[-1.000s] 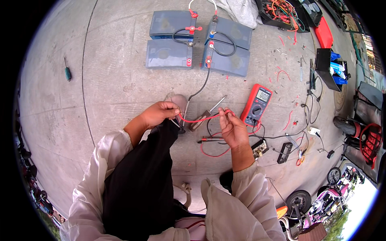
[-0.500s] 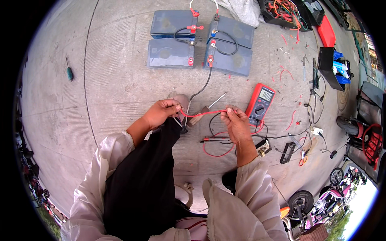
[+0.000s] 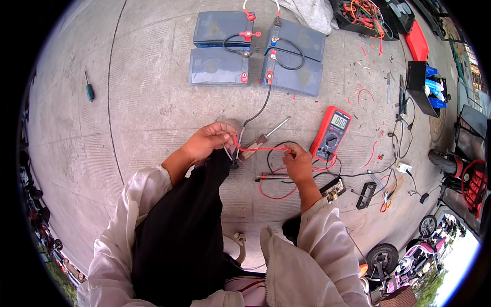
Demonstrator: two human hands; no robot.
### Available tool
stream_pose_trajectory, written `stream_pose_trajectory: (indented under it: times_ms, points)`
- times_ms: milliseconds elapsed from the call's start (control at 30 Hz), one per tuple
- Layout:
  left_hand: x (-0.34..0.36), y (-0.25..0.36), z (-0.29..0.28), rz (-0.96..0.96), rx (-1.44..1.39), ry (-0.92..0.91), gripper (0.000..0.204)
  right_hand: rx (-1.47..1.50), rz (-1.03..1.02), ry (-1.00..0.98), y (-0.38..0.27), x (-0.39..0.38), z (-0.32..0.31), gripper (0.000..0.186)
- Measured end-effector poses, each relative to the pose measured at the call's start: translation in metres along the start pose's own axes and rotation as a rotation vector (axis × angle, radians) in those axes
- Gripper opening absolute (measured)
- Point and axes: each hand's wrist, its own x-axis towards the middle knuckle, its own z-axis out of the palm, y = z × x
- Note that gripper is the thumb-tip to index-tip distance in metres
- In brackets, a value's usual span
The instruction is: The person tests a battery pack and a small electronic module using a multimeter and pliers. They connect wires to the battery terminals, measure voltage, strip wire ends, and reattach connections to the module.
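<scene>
My left hand [image 3: 207,140] pinches one end of a red wire [image 3: 260,149] above my shoe and dark trouser leg. My right hand [image 3: 298,165] grips the wire farther right, fingers curled. A black cable [image 3: 262,111] runs from four grey batteries [image 3: 220,65] toward the shoe, where a pale lead hangs by my left hand. A screwdriver [image 3: 277,126] lies on the ground just beyond the red wire. A red multimeter [image 3: 331,134], its probe leads lying loose, is to the right of my right hand.
A green screwdriver [image 3: 89,90] lies at left. At right are a box of tangled wires [image 3: 358,18], a black box with blue items [image 3: 417,86], a small circuit board [image 3: 332,189], scissors [image 3: 386,202], wire scraps and cables. Parked two-wheelers [image 3: 427,245] line the lower right.
My right hand has turned over from palm up to fingers curled down on the red wire and shifted slightly right. My left hand has edged slightly up and right.
</scene>
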Motion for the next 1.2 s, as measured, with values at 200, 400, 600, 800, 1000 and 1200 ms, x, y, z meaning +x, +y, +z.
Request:
stream_pose_trajectory:
  times_ms: [200,400,600,800,1000,1200]
  points:
    - [0.001,0.002,0.006,0.016,0.134,-0.036,0.01,-0.481,-0.283,0.259,-0.017,-0.009,0.01,0.032]
    - [0.001,0.001,0.01,0.015,0.16,-0.128,0.01,0.131,-0.183,-0.207,-0.114,-0.031,0.038,0.029]
    - [-0.006,0.0,0.016,0.129,0.568,-0.221,0.011,-0.072,-0.177,-0.301,-0.124,-0.043,0.031,0.022]
    - [-0.023,0.015,0.037,0.115,0.791,-0.515,0.016,-0.057,-0.236,-0.364,-0.134,-0.089,-0.004,0.023]
    - [-0.02,-0.004,0.018,0.189,1.139,-0.254,0.014,0.16,-0.131,-0.255,-0.114,-0.115,-0.054,0.029]
    - [-0.014,0.002,0.016,0.054,0.497,-0.272,0.016,0.74,0.465,-0.258,-0.09,-0.115,-0.113,0.026]
